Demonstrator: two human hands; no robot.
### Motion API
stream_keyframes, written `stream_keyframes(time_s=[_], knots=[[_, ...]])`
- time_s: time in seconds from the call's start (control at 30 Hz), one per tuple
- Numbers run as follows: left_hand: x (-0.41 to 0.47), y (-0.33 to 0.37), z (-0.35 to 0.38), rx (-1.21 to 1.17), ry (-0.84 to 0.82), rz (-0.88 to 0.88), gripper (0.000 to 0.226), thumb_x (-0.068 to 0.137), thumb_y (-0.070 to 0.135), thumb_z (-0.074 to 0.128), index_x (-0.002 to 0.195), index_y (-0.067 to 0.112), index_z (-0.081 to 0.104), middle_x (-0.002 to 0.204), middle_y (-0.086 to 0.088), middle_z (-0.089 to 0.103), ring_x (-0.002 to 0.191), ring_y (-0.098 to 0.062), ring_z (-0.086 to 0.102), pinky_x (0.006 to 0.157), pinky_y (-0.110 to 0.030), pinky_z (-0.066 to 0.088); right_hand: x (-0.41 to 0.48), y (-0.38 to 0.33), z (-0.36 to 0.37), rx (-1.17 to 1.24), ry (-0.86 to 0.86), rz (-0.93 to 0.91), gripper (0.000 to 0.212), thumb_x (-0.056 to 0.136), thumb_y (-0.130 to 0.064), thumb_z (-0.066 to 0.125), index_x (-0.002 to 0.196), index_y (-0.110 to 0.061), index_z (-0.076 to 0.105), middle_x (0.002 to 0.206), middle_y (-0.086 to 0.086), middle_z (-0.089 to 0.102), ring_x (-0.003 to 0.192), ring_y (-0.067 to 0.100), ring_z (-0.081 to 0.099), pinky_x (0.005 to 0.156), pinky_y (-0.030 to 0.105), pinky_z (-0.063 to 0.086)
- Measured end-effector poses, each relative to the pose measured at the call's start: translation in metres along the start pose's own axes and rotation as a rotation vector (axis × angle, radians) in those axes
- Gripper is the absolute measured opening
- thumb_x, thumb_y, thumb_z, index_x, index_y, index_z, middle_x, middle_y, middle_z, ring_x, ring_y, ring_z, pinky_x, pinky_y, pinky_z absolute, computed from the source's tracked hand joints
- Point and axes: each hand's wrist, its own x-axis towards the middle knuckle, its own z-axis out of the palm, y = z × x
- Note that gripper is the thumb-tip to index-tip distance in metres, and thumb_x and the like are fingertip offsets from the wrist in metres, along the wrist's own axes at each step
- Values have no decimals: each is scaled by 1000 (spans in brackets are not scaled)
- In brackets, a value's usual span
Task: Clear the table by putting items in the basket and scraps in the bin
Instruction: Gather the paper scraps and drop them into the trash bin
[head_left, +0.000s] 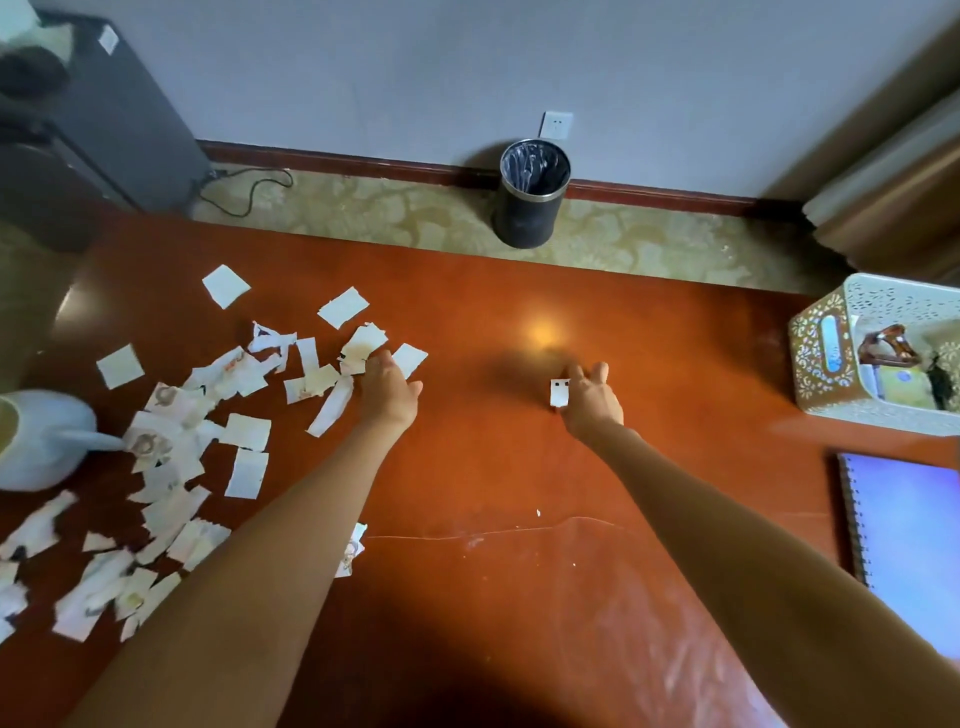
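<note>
Several torn paper scraps (176, 447) lie scattered over the left half of the reddish wooden table (519, 467). My left hand (389, 389) rests at the right edge of the pile, fingers touching a scrap (363, 348); whether it grips it is unclear. My right hand (592, 397) is at the table's middle with its fingers on a small white scrap (559, 392). A black bin (532, 195) with a liner stands on the floor beyond the far edge. A white patterned basket (831, 358) sits at the right edge, holding a hair clip and other items.
A spiral notebook (904, 545) lies at the right, near the basket. A white jug (47, 441) stands at the left edge among scraps. A dark cabinet (104, 114) with a cable stands at the back left. Curtains hang at the far right.
</note>
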Motion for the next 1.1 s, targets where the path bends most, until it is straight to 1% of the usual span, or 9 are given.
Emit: stream_keyframes(time_s=[0.2, 0.33, 0.47, 0.57, 0.7, 0.77, 0.87, 1.0, 1.1], knots=[[22, 4, 8, -20, 74, -11, 55, 88, 19, 62, 136, 3, 39, 140, -19, 42, 130, -34, 40, 99, -39, 45, 14, 2, -1, 41, 16, 16, 39, 88, -6, 59, 125, -5, 50, 126, 18, 37, 102, 41, 58, 84, 41, 48], [24, 5, 14, -47, 63, 34, 36, 85, 17, 65, 113, -3, 56, 121, -20, 60, 113, -34, 54, 87, -39, 51, 16, -4, -1, 121, -29, -4, 35, 84, -11, 65, 118, -5, 59, 122, 18, 54, 108, 36, 58, 86, 38, 48], [19, 3, 12, -74, 8, 59, 30, 87, 16, 63, 107, -5, 62, 118, -21, 63, 109, -34, 59, 85, -38, 52, 13, -22, 5, 202, -70, -29, 24, 82, -8, 62, 105, -5, 66, 105, 20, 65, 85, 29, 57, 68, 31, 44], [13, -6, 0, -176, 41, 47, 23, 89, 12, 60, 104, -5, 61, 113, -21, 65, 105, -34, 62, 80, -35, 53, 12, -53, 11, 221, -129, -118, 20, 83, -10, 59, 101, -3, 65, 91, 16, 59, 79, 25, 51, 66, 28, 39], [15, -37, -33, -182, 99, 5, 19, 87, 10, 62, 96, -7, 62, 102, -22, 67, 95, -33, 65, 66, -23, 48, 13, -112, 22, 119, -183, -324, 17, 89, -20, 57, 96, -5, 61, 89, 15, 57, 79, 27, 53, 66, 29, 38], [22, -56, -50, -109, 71, -19, 20, 87, 10, 63, 101, -5, 63, 107, -20, 67, 100, -32, 65, 73, -27, 51, 16, -142, 28, 39, -171, -440, 23, 91, -23, 55, 102, -5, 62, 99, 16, 62, 93, 30, 57, 71, 29, 39], [34, -79, -67, 26, 40, -2, 23, 84, 8, 67, 99, -9, 66, 107, -25, 65, 101, -36, 63, 82, -37, 54, 24, -180, 36, -134, -83, -617, 27, 94, -23, 53, 115, -9, 62, 127, 10, 49, 121, 25, 39, 98, 32, 41], [47, -93, -76, 267, 31, 77, 25, 79, 21, 72, 94, 2, 69, 130, -14, 47, 120, -28, 41, 90, -32, 47, 33, -210, 42, -305, -32, -737, 25, 93, -19, 54, 115, -12, 65, 144, 5, 30, 131, 24, 26, 106, 38, 36], [53, -93, -75, 321, -40, 135, 20, 80, 23, 71, 92, 6, 70, 151, -8, 24, 137, -27, 23, 101, -35, 42, 36, -222, 47, -368, -62, -790, 30, 92, -16, 55, 122, -12, 57, 144, 5, 30, 132, 24, 26, 107, 41, 35]])
